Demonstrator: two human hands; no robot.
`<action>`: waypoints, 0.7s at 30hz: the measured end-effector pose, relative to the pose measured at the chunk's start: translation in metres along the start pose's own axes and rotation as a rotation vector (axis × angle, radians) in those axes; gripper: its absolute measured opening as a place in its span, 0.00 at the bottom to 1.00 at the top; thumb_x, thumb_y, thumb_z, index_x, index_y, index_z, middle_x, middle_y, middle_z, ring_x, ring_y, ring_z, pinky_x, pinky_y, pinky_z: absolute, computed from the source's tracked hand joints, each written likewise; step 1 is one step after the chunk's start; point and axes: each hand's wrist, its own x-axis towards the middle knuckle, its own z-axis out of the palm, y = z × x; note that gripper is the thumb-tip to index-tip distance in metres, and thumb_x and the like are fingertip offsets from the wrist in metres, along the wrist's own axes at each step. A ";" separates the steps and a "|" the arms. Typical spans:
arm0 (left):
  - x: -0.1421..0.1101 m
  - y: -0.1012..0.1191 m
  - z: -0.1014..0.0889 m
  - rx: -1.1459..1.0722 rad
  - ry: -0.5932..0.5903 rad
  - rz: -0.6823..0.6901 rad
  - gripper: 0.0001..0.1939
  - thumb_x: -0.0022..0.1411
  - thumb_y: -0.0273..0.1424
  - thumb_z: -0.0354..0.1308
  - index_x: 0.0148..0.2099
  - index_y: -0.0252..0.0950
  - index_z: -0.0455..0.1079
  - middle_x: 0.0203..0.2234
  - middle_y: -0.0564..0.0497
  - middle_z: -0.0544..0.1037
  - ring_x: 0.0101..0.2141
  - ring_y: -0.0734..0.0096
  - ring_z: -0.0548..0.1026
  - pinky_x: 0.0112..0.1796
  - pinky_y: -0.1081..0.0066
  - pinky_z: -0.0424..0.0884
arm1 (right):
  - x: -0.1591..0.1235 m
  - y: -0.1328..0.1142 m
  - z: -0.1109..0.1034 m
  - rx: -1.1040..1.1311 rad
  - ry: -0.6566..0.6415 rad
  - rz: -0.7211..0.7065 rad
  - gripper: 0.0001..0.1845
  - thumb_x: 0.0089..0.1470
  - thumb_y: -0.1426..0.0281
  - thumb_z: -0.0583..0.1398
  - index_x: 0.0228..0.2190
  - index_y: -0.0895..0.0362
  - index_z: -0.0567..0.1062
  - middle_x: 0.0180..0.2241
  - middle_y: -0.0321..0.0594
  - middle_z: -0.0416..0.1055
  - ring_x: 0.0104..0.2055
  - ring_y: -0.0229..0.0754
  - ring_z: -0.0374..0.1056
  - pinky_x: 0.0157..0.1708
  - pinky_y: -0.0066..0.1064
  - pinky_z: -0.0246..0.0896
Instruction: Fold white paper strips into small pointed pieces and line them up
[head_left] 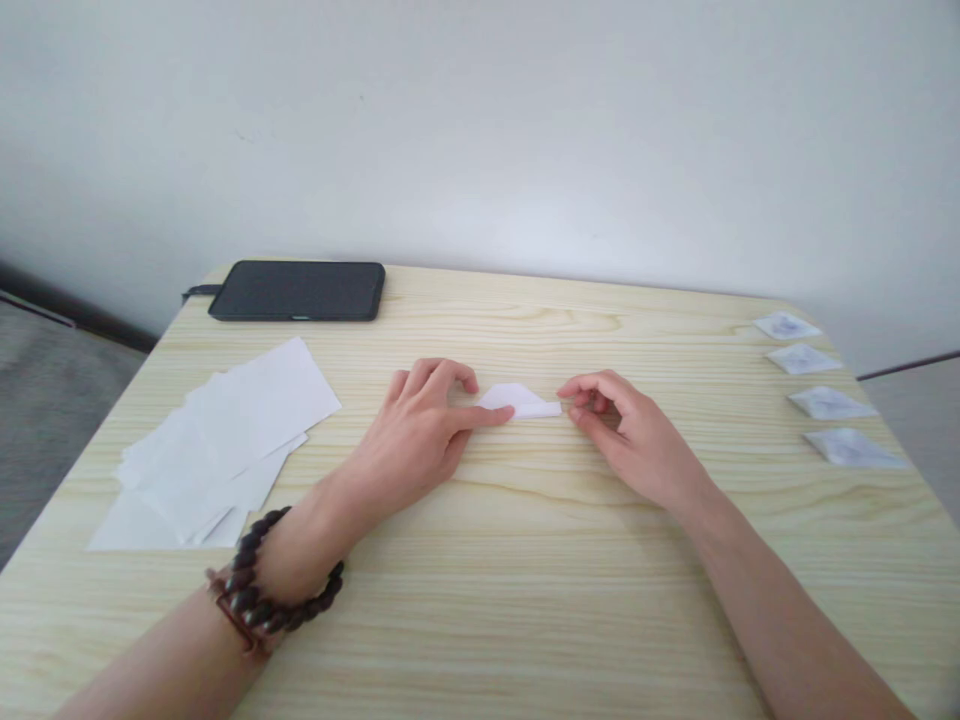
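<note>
A small folded white paper piece lies flat in the middle of the light wooden table. My left hand rests on the table with its fingers curled and the thumb and fingertips pressing the paper's left end. My right hand pinches the paper's right end between thumb and forefinger. A dark bead bracelet sits on my left wrist.
A loose stack of white paper sheets lies at the left. A black phone with a cable lies face up at the back left. Several small folded paper shapes line the right edge. A pale wall stands behind the table.
</note>
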 end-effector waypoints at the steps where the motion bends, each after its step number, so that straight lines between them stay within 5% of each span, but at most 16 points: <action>1: 0.000 0.000 -0.001 0.002 0.001 -0.003 0.23 0.64 0.21 0.51 0.52 0.54 0.73 0.46 0.46 0.67 0.49 0.57 0.63 0.47 0.53 0.63 | -0.001 0.000 0.000 -0.006 0.001 -0.003 0.09 0.56 0.74 0.56 0.38 0.54 0.73 0.34 0.40 0.71 0.35 0.41 0.66 0.35 0.34 0.63; 7: -0.001 -0.001 -0.001 0.003 0.007 0.014 0.25 0.63 0.20 0.50 0.53 0.53 0.73 0.46 0.46 0.67 0.50 0.56 0.63 0.48 0.52 0.63 | -0.008 -0.001 0.009 -0.086 0.160 -0.216 0.13 0.55 0.80 0.54 0.38 0.55 0.75 0.36 0.41 0.67 0.37 0.41 0.66 0.37 0.36 0.62; 11: -0.001 -0.001 0.000 0.009 0.027 0.034 0.23 0.64 0.21 0.50 0.53 0.52 0.73 0.45 0.45 0.67 0.49 0.55 0.64 0.47 0.53 0.64 | -0.013 -0.003 0.015 -0.149 0.096 -0.413 0.18 0.57 0.81 0.53 0.39 0.55 0.79 0.37 0.42 0.65 0.30 0.36 0.63 0.31 0.33 0.63; 21: -0.001 -0.006 0.003 -0.027 0.068 0.055 0.20 0.65 0.23 0.51 0.50 0.52 0.74 0.44 0.47 0.70 0.48 0.58 0.65 0.46 0.55 0.65 | -0.015 -0.001 0.018 -0.206 0.147 -0.432 0.17 0.56 0.84 0.53 0.36 0.58 0.79 0.37 0.43 0.70 0.32 0.36 0.68 0.34 0.32 0.66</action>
